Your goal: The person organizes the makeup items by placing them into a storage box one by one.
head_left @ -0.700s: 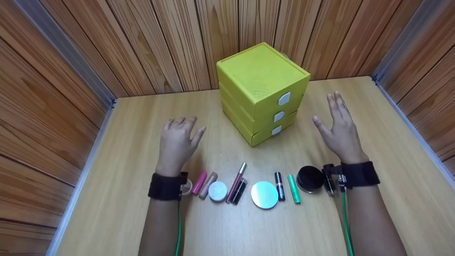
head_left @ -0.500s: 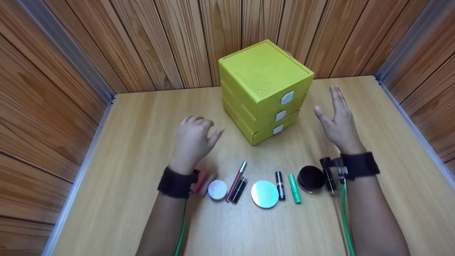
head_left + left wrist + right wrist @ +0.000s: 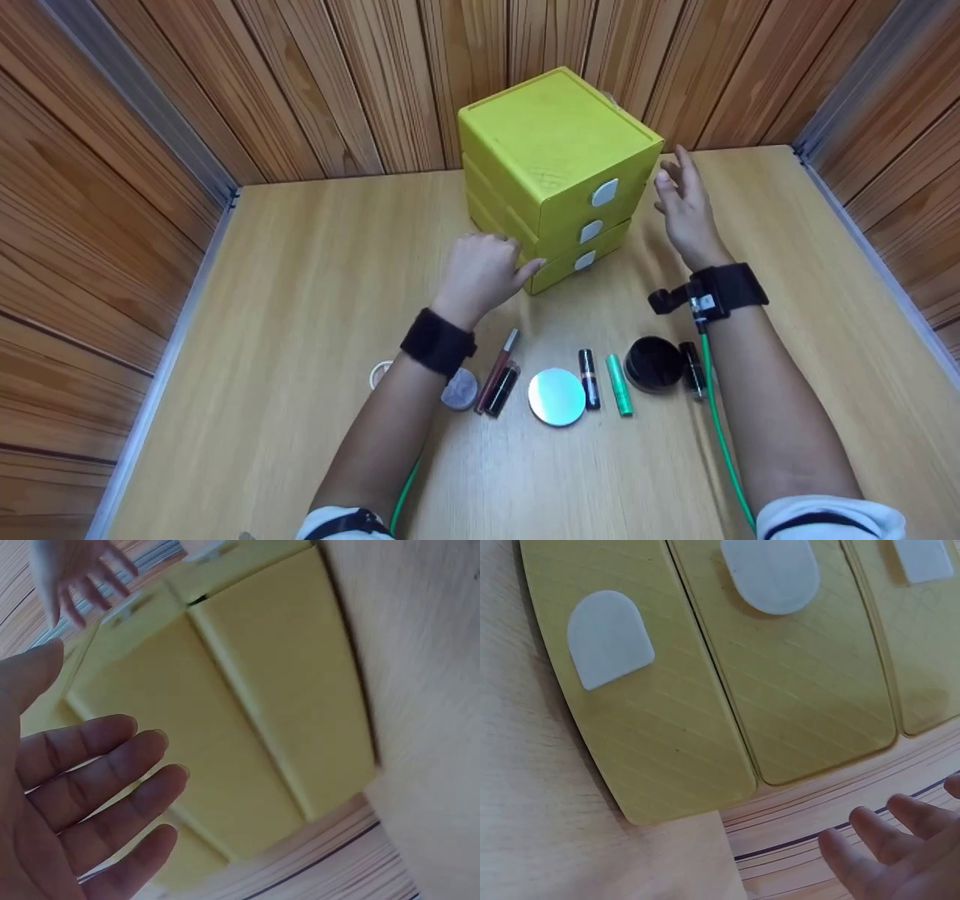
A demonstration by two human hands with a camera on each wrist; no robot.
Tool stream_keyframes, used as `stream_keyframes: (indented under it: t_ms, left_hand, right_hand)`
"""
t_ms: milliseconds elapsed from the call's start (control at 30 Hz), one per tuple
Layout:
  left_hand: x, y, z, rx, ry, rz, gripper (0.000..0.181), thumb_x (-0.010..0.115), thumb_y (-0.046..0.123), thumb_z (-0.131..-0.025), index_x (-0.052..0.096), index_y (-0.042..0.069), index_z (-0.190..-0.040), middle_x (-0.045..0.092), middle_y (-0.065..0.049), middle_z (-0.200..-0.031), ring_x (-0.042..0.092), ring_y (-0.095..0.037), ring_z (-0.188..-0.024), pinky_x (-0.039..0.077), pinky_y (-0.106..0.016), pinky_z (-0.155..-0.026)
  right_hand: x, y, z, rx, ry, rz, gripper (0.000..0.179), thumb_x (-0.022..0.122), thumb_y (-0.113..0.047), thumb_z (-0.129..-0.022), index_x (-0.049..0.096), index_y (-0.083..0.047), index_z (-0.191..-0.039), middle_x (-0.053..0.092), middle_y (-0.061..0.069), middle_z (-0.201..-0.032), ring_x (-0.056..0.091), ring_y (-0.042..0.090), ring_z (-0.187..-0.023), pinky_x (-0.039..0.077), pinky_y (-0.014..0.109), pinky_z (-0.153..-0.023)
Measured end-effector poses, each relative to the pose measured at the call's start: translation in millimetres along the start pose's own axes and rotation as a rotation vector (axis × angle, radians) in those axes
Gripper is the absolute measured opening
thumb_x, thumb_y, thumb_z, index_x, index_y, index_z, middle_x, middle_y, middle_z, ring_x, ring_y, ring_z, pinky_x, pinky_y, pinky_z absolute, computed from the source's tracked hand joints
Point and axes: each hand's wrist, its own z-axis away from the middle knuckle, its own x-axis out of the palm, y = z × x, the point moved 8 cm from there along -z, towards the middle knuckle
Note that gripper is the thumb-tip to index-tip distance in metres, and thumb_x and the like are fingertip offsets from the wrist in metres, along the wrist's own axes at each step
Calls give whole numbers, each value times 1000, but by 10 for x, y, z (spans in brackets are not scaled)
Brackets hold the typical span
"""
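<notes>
Yellow drawer box (image 3: pixel 559 131) sits at the table's (image 3: pixel 300 262) far edge, right of centre, close to the wood-grain wall (image 3: pixel 322 90). It's turned so one corner points at the near side; that angle puts the drawer fronts toward the right hand (image 3: pixel 688 214) and a plain side toward the left hand (image 3: pixel 480 270). All three drawers look closed. Left hand: nothing held, fingers loosely bent and slightly apart, at the box's near-left side; can't tell if it touches. Right hand: nothing held, fingers spread, just off the box's right side; gap visible in the right wrist view. Box looks like moulded plastic: rounded corners, raised rim on top, faint diagonal pattern on the fronts, flat white tabs (image 3: pixel 604 192) with one rounded end. Cosmetics lie in a loose row across the table, nearer side than the box; spacing probably just keeps each piece visible and the tubes lie flat so they won't topple. Shiny round compact (image 3: pixel 556 397), glossy squat black jar (image 3: pixel 654 364), slim green tube (image 3: pixel 619 385), gloss with silver cap (image 3: pixel 498 371). Small round pot (image 3: pixel 460 391) is partly hidden by the left wrist.
</notes>
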Motion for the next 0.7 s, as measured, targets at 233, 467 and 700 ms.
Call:
stream_keyframes:
  t_ms: [233, 467, 700]
  left_hand:
    - [108, 37, -126, -15, -4, 6, 55, 50, 55, -97, 42, 17, -58, 29, 8, -51, 30, -9, -45, 22, -25, -42]
    - [112, 21, -149, -34, 52, 27, 48, 55, 47, -98, 49, 17, -61, 37, 7, -51, 37, -11, -45, 27, -26, -41]
    - [48, -16, -100, -28, 96, 48, 46, 59, 44, -96, 50, 15, -61, 40, 5, -52, 39, -12, -46, 34, -28, -41]
  right_hand:
    - [152, -4, -38, 3, -68, 24, 63, 30, -45, -105, 10, -17, -158, 22, 11, -158, 36, 32, -136, 30, 52, -108]
    - [182, 57, -56, 16, -84, 57, 63, 30, -46, -104, 11, -20, -158, 22, 7, -159, 37, 32, -136, 30, 55, -107]
    - [165, 204, -72, -1, -72, 84, 64, 33, -51, -102, 17, -24, -157, 30, 9, -156, 41, 30, -132, 33, 54, -106]
